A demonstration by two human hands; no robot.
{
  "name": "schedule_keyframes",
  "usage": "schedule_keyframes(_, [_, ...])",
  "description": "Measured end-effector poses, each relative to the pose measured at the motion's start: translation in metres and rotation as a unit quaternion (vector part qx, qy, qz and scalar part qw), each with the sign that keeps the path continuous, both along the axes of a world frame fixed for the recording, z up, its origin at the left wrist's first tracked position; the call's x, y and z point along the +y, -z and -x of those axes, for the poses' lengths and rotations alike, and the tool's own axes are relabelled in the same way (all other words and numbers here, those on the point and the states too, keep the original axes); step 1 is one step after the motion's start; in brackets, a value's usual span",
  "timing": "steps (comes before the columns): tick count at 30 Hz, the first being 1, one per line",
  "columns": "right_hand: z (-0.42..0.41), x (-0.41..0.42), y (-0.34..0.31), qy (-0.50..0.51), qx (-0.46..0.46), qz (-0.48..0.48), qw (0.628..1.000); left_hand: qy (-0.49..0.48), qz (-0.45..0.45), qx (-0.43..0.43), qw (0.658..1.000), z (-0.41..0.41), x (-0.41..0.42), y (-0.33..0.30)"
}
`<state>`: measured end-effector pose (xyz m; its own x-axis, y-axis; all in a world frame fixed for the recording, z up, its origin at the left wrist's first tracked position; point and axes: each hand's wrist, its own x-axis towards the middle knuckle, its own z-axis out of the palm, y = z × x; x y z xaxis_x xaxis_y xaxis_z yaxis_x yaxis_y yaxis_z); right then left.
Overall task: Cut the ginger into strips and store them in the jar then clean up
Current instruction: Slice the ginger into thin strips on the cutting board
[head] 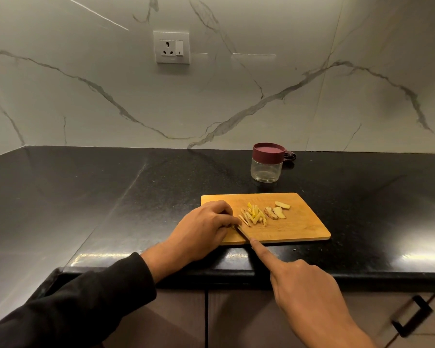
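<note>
A ginger piece (pixel 234 225) is pinned under the curled left hand (pixel 206 226) at the cutting board's (pixel 294 228) 9 o'clock. The knife (pixel 244 234) is gripped by the right hand (pixel 304 285), forefinger extended along it. A blade slip could nick those fingertips. The lidded jar (pixel 267 163) stands at 12 o'clock.

Wooden board (pixel 299 227); glossy black stone counter (pixel 111 197); clear glass jar (pixel 266 169).

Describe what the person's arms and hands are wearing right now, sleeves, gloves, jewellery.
The left hand is bare, with a long black sleeve ending just above the wrist. The right hand is also bare; no sleeve shows on its forearm. No gloves, rings or watch are visible.
</note>
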<state>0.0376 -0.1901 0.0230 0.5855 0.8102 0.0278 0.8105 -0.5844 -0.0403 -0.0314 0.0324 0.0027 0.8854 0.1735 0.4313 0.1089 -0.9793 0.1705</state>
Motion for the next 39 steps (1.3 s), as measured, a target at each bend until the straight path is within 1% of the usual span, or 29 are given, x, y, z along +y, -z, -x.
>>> schedule_keyframes(3, [0.000,0.000,0.000,0.002,-0.001,-0.003,1.000,0.007,-0.007,0.008,1.000,-0.001,-0.001,-0.001])
schedule_keyframes(7, [-0.002,0.000,0.004,0.002,-0.001,-0.007,1.000,0.000,0.028,-0.016,0.999,0.000,-0.002,-0.003])
schedule_keyframes(11, [-0.003,0.000,0.005,-0.002,0.001,-0.021,1.000,0.003,0.029,-0.014,0.999,0.001,-0.002,-0.003])
schedule_keyframes(14, [-0.003,0.000,0.005,-0.003,0.004,-0.026,1.000,0.004,0.019,-0.006,1.000,0.000,-0.002,-0.002])
schedule_keyframes(20, [-0.001,0.000,0.004,0.002,0.003,-0.008,1.000,0.015,-0.010,0.018,1.000,-0.001,-0.001,0.000])
schedule_keyframes(22, [-0.001,0.000,0.002,0.001,0.002,-0.002,1.000,0.017,-0.012,0.011,1.000,-0.002,-0.001,-0.001])
schedule_keyframes(25, [-0.001,0.000,0.001,0.000,0.002,0.000,1.000,0.012,0.011,-0.015,1.000,-0.001,-0.001,-0.002])
schedule_keyframes(28, [-0.001,-0.001,0.001,-0.003,0.009,-0.020,1.000,0.010,0.024,-0.036,0.999,0.001,0.000,-0.002])
schedule_keyframes(34, [-0.009,-0.001,0.004,-0.006,0.057,-0.098,0.993,0.022,0.026,-0.057,0.998,0.003,0.001,-0.001])
schedule_keyframes(39, [-0.009,0.014,0.001,-0.012,0.046,-0.118,0.992,0.020,0.029,-0.065,0.997,0.003,0.001,-0.001])
